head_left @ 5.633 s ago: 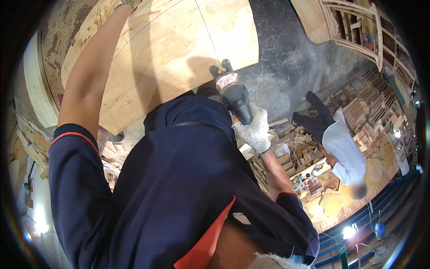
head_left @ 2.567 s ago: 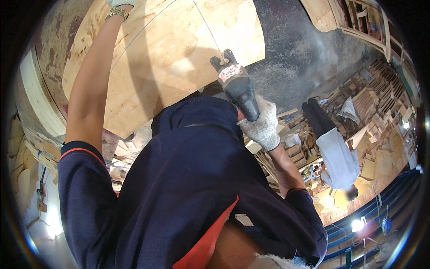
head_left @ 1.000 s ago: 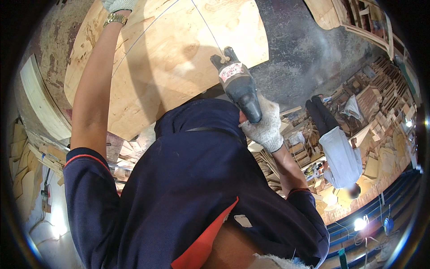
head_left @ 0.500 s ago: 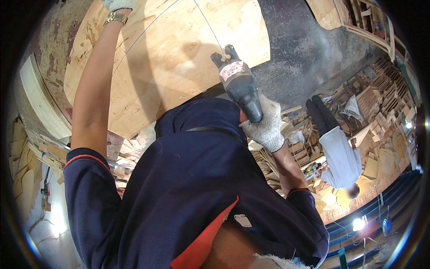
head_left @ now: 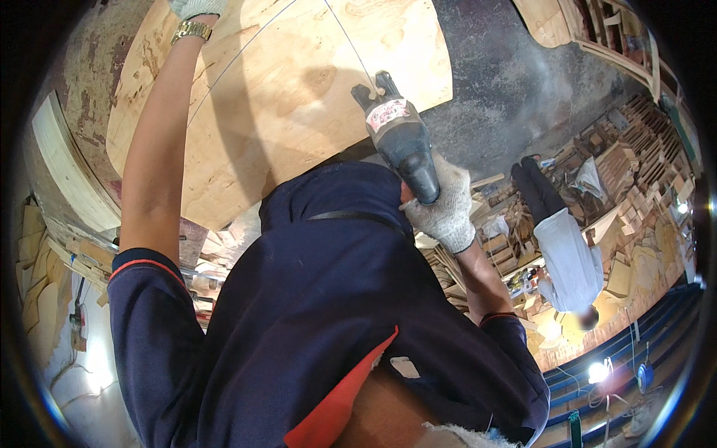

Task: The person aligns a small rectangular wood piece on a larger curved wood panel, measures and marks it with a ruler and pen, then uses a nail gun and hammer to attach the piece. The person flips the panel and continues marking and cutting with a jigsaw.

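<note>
A large pale plywood sheet (head_left: 314, 119) with a curved edge lies in front of me, with two thin dark lines running across it. My right hand (head_left: 448, 205), in a white knit glove, is wrapped round the rear of a dark power tool (head_left: 409, 149) that looks like a jigsaw. Its forked front rests over the sheet's right part, at the lower end of one line. The blade is hidden. At the top edge of the view, my gloved left hand (head_left: 197, 7) is over the sheet's far left part. Its fingers are cut off by the frame.
A dark worn surface (head_left: 508, 97) shows right of the sheet. Curved wooden strips (head_left: 71, 160) lie at the left. Stacked wood offcuts (head_left: 631, 160) fill the right side, where another person (head_left: 564, 254) in a light shirt works. Another plywood piece (head_left: 541, 21) is at the upper right.
The tool's forked front has shifted very slightly up and to the right, with my right hand still on it. My left hand and the sheet look almost unmoved.
</note>
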A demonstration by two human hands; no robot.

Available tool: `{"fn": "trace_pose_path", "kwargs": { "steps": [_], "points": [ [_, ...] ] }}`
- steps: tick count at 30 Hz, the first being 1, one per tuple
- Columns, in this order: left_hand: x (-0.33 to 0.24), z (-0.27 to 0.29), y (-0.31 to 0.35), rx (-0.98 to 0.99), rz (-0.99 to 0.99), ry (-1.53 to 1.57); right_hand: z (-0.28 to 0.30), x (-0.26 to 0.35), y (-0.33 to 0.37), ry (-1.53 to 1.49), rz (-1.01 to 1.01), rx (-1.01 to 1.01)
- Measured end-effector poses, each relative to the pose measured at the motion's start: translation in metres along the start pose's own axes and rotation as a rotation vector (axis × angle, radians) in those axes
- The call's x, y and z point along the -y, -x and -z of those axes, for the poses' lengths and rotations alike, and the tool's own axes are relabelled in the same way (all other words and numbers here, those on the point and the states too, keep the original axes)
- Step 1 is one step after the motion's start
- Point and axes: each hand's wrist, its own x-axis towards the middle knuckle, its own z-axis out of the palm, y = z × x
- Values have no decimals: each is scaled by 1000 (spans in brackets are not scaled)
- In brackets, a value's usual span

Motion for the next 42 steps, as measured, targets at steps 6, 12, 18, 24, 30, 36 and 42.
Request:
{"fn": "trace_pose_path", "kwargs": {
  "steps": [6,12,18,24,30,36,42],
  "points": [
    [0,1,3,-11,-14,-1,0,1,0,20,-12,-4],
    [0,0,1,-10,-3,-15,1,3,-3,4,-3,-2],
    [0,3,1,-19,-12,2,3,6,-4,12,-22,8],
    [-3,6,0,-23,0,5,4,11,-5,0,-62,14],
    [-5,8,-4,-35,3,9,6,18,-9,14,-33,-33],
    [-4,9,-4,-27,-2,-5,7,23,-14,27,-5,-72],
    [-2,8,-4,-9,-8,-13,12,25,-15,1,-106,49]
  ]
}}
